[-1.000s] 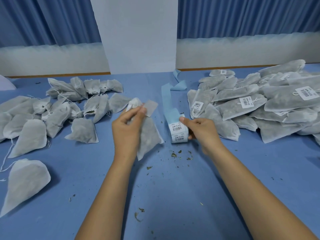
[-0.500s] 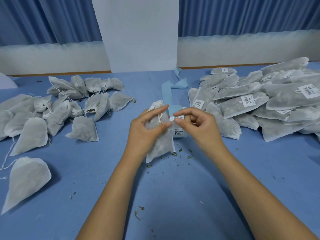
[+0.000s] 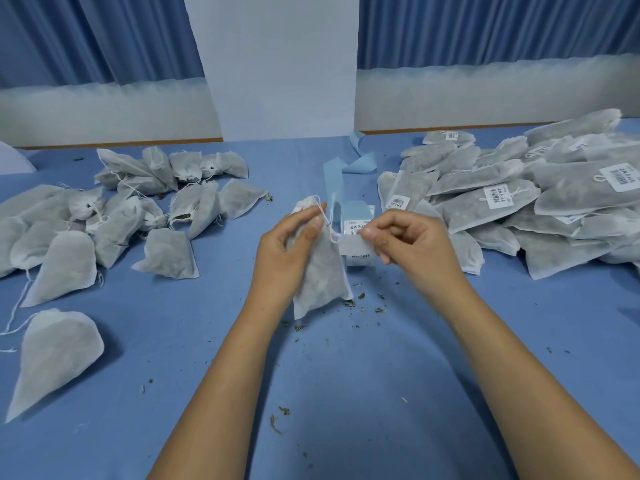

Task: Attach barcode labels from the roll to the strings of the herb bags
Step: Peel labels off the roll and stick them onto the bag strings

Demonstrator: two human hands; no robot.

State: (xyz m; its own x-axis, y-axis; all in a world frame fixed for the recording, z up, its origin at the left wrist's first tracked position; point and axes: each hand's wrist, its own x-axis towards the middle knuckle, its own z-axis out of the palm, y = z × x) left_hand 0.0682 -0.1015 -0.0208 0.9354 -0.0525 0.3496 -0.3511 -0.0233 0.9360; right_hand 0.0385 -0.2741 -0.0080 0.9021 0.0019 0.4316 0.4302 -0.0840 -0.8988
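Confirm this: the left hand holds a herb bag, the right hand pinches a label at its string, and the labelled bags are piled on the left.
Wrong on one point. The head view shows the labelled bags piled on the right; the left pile shows no labels. The left hand does hold a herb bag, and the right hand pinches a label at its string.

Illumination even, diffuse and moderately bright, with a cool blue cast. No glare on the worktop [image 3: 346, 393]. Shadows soft and faint: a dim patch beside the left forearm [image 3: 221, 393] toward 6 o'clock, a short dark fringe on the 3 o'clock side of the loose bag [image 3: 59, 355] at 8 o'clock. Wide-angle stretch at the frame edges. Detail slightly smeared throughout. Bars on the barcode label [image 3: 620, 174] at 2 o'clock resolve, its text does not.
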